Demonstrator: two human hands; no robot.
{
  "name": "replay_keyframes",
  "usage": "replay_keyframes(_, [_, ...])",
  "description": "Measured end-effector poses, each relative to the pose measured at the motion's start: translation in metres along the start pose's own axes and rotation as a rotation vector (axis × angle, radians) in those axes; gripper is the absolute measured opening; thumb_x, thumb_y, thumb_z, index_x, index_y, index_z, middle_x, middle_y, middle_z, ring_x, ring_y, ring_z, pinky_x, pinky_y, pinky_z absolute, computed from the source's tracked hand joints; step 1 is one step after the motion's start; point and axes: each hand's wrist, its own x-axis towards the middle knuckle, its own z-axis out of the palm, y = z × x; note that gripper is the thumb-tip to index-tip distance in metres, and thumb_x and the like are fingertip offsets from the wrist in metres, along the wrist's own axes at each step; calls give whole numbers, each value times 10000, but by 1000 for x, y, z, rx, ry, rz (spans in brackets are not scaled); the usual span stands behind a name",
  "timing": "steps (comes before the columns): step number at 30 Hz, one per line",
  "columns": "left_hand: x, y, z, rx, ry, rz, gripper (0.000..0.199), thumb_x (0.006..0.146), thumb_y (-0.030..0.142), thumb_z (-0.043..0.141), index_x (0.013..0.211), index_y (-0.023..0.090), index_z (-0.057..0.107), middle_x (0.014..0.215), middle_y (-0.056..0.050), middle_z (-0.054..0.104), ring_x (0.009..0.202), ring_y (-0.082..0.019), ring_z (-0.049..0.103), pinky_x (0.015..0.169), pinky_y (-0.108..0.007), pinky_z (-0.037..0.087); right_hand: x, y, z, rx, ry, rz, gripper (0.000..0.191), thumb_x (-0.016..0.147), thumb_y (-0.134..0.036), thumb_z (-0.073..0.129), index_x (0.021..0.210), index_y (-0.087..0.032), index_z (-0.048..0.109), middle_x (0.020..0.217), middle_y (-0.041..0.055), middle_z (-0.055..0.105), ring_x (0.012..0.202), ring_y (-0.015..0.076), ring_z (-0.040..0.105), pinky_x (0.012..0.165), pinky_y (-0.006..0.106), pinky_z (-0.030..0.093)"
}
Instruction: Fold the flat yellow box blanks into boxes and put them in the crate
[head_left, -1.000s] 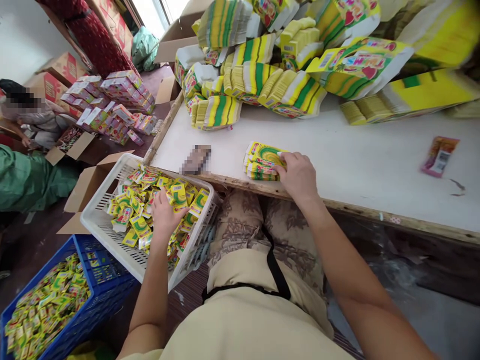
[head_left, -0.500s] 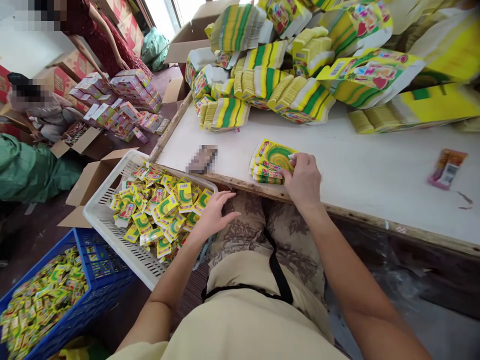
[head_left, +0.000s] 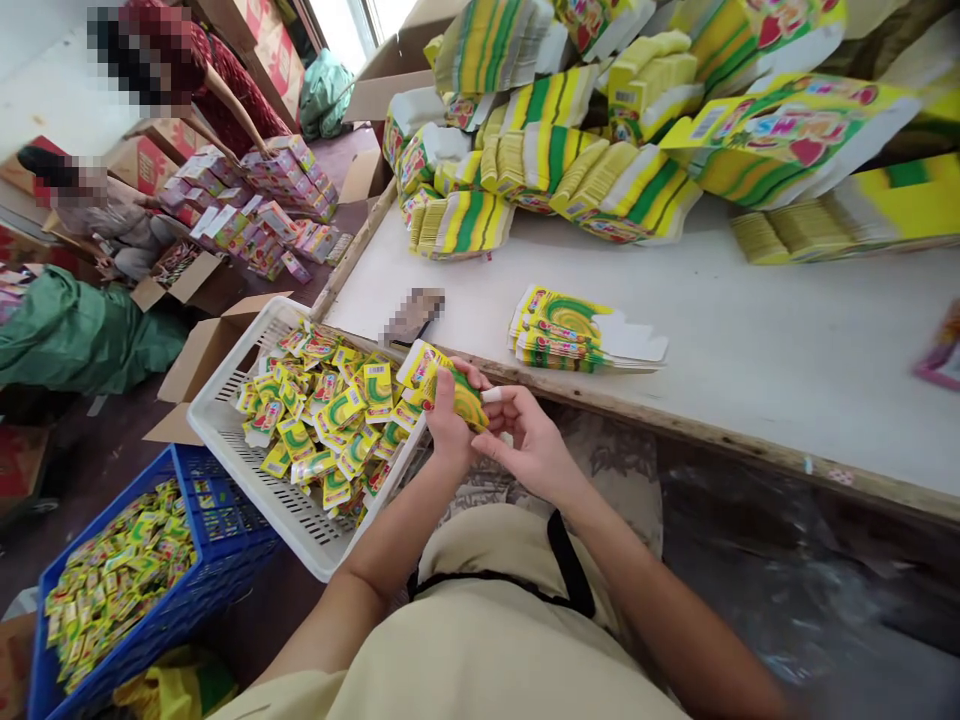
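Observation:
A small yellow-green carton (head_left: 424, 372) is in my left hand (head_left: 452, 415), thumb across its face and fingers behind it. At the carton's right end, the fingers of my right hand (head_left: 523, 440) are bent and touch it. Both hands are over my lap, just off the table's front edge. On the white table (head_left: 720, 330) lies a small stack of flat yellow-green cartons (head_left: 559, 325) with white flaps pointing right. Left of my hands, a white basket (head_left: 296, 535) is filled with small yellow cartons (head_left: 341, 410).
Bundles of flat cartons (head_left: 547, 160) are heaped at the table's back. A blurred dark object (head_left: 412, 315) lies near its left edge. At lower left is a blue crate (head_left: 225, 520) of small packets. Two people are among boxes at upper left.
My right hand has left the stack and come to my left hand. A carton is now in my left hand, which was empty before. The view has shifted slightly.

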Motion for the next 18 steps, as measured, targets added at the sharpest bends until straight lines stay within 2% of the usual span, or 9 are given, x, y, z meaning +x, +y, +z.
replay_keyframes(3, [1, 0, -5, 24, 25, 24, 503, 851, 714, 432, 751, 223, 476, 658, 19, 451, 607, -119, 519, 627, -254, 501, -2, 3, 1, -87, -8, 4, 487, 737, -379, 780, 1112, -249, 496, 888, 0, 581, 809, 170, 579, 717, 302, 504])
replay_keyframes(6, [-2, -6, -15, 203, -23, -9, 448, 783, 664, 580, 813, 224, 505, 747, 10, 524, 686, -127, 546, 678, -256, 500, -2, 10, -3, -139, 54, 39, 551, 671, -375, 823, 1087, -251, 486, 783, -43, 524, 706, 153, 527, 629, 279, 465])
replay_keyframes(9, [-7, -9, -25, 332, -143, -17, 451, 715, 608, 665, 887, 218, 518, 794, 4, 551, 725, -140, 551, 694, -272, 490, -3, 16, -8, -90, 81, 87, 476, 693, -387, 799, 1030, -247, 495, 786, -34, 559, 694, 153, 535, 622, 283, 466])
replay_keyframes(11, [-10, -6, -29, 349, -179, -3, 449, 661, 536, 726, 888, 209, 518, 767, 19, 537, 690, -133, 531, 658, -265, 469, -4, 16, -11, -64, 71, 89, 404, 719, -377, 777, 993, -240, 515, 819, -17, 592, 722, 158, 552, 656, 294, 478])
replay_keyframes(15, [-10, 1, -26, 324, -38, 9, 388, 595, 374, 795, 812, 191, 531, 678, 55, 526, 590, -98, 484, 580, -229, 428, -3, 11, -8, -61, 39, 40, 253, 750, -334, 728, 866, -228, 530, 737, -37, 549, 677, 141, 518, 621, 263, 454])
replay_keyframes(18, [-6, 0, -26, 271, 30, 27, 364, 564, 342, 820, 767, 178, 568, 636, 57, 565, 554, -91, 489, 549, -217, 427, -1, 11, -5, -157, 73, 35, 160, 800, -320, 664, 819, -214, 546, 693, -40, 536, 640, 132, 498, 591, 246, 431])
